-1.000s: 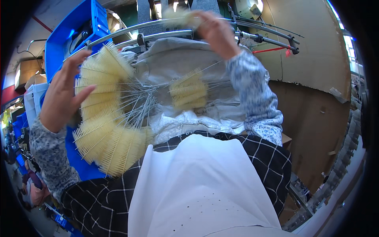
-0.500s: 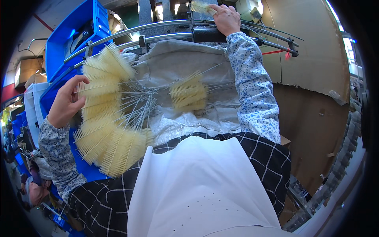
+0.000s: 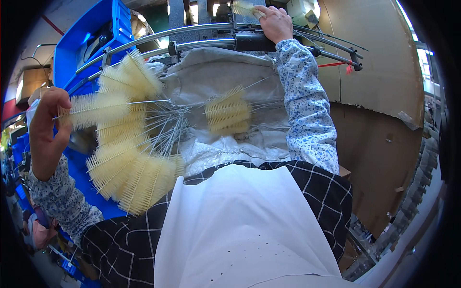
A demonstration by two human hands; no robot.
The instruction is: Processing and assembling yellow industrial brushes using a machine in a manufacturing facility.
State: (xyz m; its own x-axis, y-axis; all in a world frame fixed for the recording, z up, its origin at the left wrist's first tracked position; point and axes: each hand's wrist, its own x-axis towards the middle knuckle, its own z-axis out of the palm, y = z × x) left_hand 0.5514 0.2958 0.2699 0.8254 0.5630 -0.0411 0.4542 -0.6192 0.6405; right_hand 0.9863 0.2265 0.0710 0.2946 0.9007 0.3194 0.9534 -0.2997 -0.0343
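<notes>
The left hand [image 3: 45,129] pinched one pale bristle brush [image 3: 93,110] at the outer edge of the fanned brush pile [image 3: 129,163], left of the grey sack [image 3: 225,91]. The right hand [image 3: 274,21], beyond the sack, gripped another brush [image 3: 242,8] above the metal rails [image 3: 192,38].

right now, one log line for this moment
left hand: holding one brush | right hand: holding brush at rail | brush fan on sack
</notes>
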